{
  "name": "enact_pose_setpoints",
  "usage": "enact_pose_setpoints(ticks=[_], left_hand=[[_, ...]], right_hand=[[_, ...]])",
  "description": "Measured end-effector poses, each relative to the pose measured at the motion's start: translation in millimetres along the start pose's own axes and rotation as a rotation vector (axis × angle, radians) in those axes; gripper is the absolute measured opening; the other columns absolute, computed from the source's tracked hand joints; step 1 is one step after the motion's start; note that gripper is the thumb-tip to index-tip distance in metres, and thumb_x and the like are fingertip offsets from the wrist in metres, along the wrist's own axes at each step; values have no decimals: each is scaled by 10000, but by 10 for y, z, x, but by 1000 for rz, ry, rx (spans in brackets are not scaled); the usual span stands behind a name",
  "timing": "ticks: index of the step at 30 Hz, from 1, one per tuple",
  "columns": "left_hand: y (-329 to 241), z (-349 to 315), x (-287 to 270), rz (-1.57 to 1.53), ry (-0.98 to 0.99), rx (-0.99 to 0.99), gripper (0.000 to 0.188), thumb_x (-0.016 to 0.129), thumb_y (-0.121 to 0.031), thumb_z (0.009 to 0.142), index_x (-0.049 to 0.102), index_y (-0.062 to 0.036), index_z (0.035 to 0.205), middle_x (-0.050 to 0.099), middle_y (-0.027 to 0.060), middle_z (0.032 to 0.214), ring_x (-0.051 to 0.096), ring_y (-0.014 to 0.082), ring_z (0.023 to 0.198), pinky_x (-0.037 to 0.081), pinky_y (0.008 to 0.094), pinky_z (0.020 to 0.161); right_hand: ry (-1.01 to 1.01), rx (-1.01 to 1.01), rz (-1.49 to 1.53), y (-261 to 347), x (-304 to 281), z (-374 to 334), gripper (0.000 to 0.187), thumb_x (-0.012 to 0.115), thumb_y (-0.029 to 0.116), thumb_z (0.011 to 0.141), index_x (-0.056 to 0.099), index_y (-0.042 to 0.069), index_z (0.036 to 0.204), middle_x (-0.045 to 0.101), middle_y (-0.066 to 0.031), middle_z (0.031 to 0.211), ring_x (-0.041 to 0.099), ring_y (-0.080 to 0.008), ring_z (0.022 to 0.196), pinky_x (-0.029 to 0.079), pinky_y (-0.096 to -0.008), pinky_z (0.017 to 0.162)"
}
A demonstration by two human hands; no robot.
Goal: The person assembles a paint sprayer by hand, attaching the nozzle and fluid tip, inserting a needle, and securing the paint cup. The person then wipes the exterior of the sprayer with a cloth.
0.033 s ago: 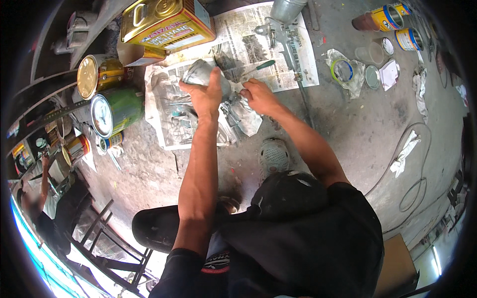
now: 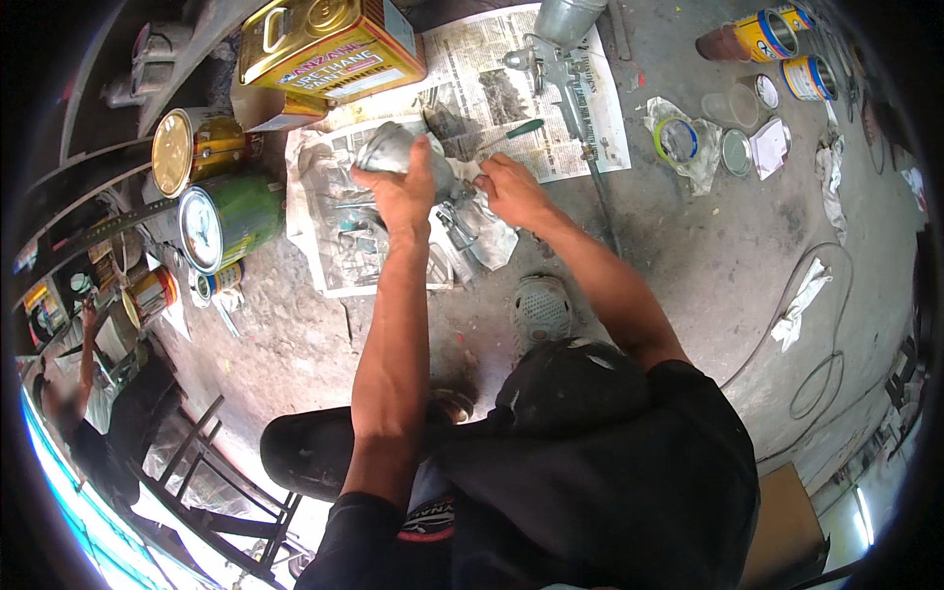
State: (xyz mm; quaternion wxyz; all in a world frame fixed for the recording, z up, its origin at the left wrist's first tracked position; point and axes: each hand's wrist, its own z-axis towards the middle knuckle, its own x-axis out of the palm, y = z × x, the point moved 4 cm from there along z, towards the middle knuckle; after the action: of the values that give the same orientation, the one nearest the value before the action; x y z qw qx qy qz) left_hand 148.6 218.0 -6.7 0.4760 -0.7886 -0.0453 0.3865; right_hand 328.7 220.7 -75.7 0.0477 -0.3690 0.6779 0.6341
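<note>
My left hand (image 2: 403, 200) is wrapped round a silver metal cup (image 2: 391, 147), which lies tilted over the newspaper (image 2: 334, 265). At the cup's right side my right hand (image 2: 516, 192) is closed, its fingertips pressed together beside some pale crumpled material; what they pinch is too small to make out. Just below the hands, a metal spray gun (image 2: 457, 234) rests on the paper, partly covered. A screwdriver (image 2: 524, 129) with a green handle lies beyond my right hand. Farther off, a second spray gun (image 2: 541, 61) lies beside a grey metal cup (image 2: 568, 22).
A square gold tin (image 2: 339, 44) stands at the back left, with a green can (image 2: 231, 224) and a gold-lidded can (image 2: 182, 152) nearer. To the right are a yellow-green ring (image 2: 678, 141), a clear plastic cup (image 2: 733, 105) and a cable (image 2: 836, 354). Another person sits far left.
My left hand and the cup have shifted very slightly, the cup's rim dipping a little. My right hand has barely moved up and left.
</note>
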Motion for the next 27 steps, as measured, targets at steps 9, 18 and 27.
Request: enact_pose_setpoints(ticks=[9, 18, 27], left_hand=[[-240, 267, -35, 128, -121, -79, 1360, 728, -687, 794, -66, 122, 1545, 488, 447, 1372, 521, 527, 1297, 404, 471, 1117], [41, 887, 317, -195, 187, -408, 1178, 766, -670, 802, 188, 94, 1486, 489, 331, 1378, 608, 448, 1196, 617, 558, 835], [636, 850, -1006, -127, 32, 162, 594, 711, -408, 972, 599, 50, 1335, 708, 170, 1131, 681, 196, 937, 553, 339, 725]], right_hand=[[-90, 93, -96, -307, -193, -89, 150, 651, 146, 935, 724, 56, 1031, 638, -206, 1018, 639, -418, 997, 502, -498, 849], [-172, 306, 336, -727, -332, -149, 212, 637, 191, 973, 696, 27, 1093, 674, -168, 832, 608, -205, 736, 491, -358, 714], [-314, 373, 161, -589, -479, -270, 284, 664, 229, 981, 712, 18, 1165, 733, -129, 882, 653, -202, 781, 521, -343, 776]])
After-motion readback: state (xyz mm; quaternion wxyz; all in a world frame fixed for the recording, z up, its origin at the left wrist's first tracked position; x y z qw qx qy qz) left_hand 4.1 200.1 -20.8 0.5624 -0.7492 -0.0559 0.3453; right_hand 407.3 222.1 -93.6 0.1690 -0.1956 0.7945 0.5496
